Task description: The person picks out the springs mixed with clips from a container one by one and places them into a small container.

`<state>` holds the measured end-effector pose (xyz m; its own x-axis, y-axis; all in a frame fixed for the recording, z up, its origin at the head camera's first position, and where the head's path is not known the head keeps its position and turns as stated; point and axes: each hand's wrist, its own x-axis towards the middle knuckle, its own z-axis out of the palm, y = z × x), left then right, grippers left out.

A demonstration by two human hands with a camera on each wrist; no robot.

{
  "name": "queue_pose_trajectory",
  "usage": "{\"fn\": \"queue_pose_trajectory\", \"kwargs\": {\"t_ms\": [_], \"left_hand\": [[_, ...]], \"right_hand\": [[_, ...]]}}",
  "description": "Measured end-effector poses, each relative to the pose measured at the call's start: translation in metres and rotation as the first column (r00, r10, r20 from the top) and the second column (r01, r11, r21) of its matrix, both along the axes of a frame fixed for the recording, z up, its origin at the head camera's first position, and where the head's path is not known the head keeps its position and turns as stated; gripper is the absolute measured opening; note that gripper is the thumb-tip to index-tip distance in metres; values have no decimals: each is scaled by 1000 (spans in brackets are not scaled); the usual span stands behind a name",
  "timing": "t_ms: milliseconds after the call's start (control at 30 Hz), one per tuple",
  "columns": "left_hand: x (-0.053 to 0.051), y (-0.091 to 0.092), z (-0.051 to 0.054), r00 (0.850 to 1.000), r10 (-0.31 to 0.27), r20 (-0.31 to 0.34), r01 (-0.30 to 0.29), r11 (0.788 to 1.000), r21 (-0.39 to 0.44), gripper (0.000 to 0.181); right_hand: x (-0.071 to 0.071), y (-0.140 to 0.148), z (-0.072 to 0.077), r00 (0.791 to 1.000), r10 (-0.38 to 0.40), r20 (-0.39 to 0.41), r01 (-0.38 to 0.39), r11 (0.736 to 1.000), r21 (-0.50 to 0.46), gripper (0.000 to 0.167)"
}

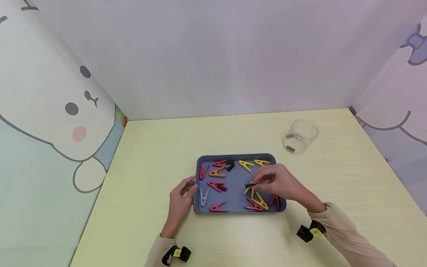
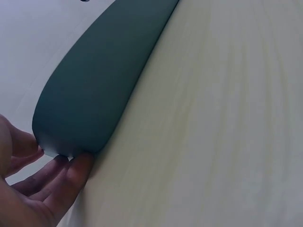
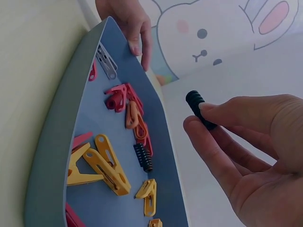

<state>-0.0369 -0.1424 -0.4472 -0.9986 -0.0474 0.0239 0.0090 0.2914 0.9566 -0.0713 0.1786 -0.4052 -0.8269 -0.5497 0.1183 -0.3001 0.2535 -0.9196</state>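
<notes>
My right hand [image 1: 275,181] pinches a small black ribbed piece [image 1: 249,185] between thumb and fingertips, above the right part of a blue-grey tray [image 1: 233,212]. The right wrist view shows this dark ridged cylinder [image 3: 194,100] held clear of the tray by the right hand [image 3: 255,142]. Red, yellow, orange and grey clips lie in the tray, among them a yellow clip [image 3: 108,166] and an orange clip [image 3: 131,116]. Other black ribbed pieces [image 3: 143,157] lie beside them. My left hand [image 1: 181,196] touches the tray's left end, its thumb and fingers at the wall [image 2: 90,94].
A clear round container [image 1: 305,137] stands behind and to the right of the tray, with dark ribbed pieces [image 1: 290,148] in it. The pale wooden table [image 1: 150,148] meets a white back wall [image 1: 233,66], and cartoon-printed panels flank it on both sides.
</notes>
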Motion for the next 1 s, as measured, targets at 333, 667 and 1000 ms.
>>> {"fn": "queue_pose_trajectory", "kwargs": {"t_ms": [333,667,1000], "left_hand": [[1,0,1,1000,-1,14,1,1000,10,31],[1,1,3,1000,8,8,-8,1000,-12,31],[1,2,2,1000,13,-8,-14,1000,-15,30]], "right_hand": [[-3,11,9,998,-65,5,65,998,14,9],[-8,25,13,995,-96,21,96,995,-16,11],[-10,33,17,989,-141,51,141,990,3,13]]}}
